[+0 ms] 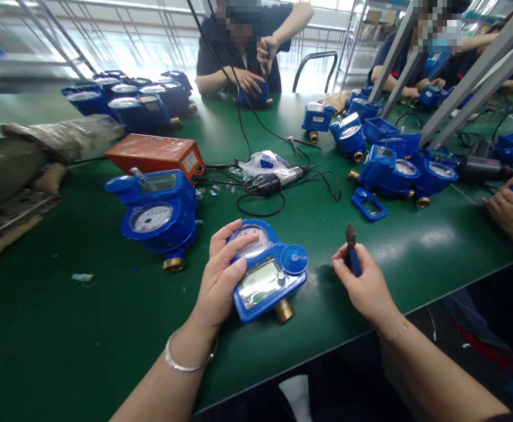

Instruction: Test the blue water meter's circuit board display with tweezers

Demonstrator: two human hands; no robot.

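Observation:
My left hand (223, 272) grips a blue water meter (262, 293) at its left side, fingers lying over the round dial. The meter has a rectangular display window, a round blue cap and a brass pipe end pointing toward me. To the right, apart from the meter, my right hand (366, 281) is closed around a pair of pliers (352, 252) with dark jaws pointing up and blue handles. A small pale bit shows at the right thumb and fingertip; what it is I cannot make out. Another blue water meter (162, 217) stands on the green table, left of my left hand.
An orange box (155, 153) and an electric screwdriver (278, 180) with looping black cords lie beyond the meter. Several blue meters (403, 170) stand at right, near a blue frame (369, 205). Co-workers' hands (250, 82) work across the table and at the right edge.

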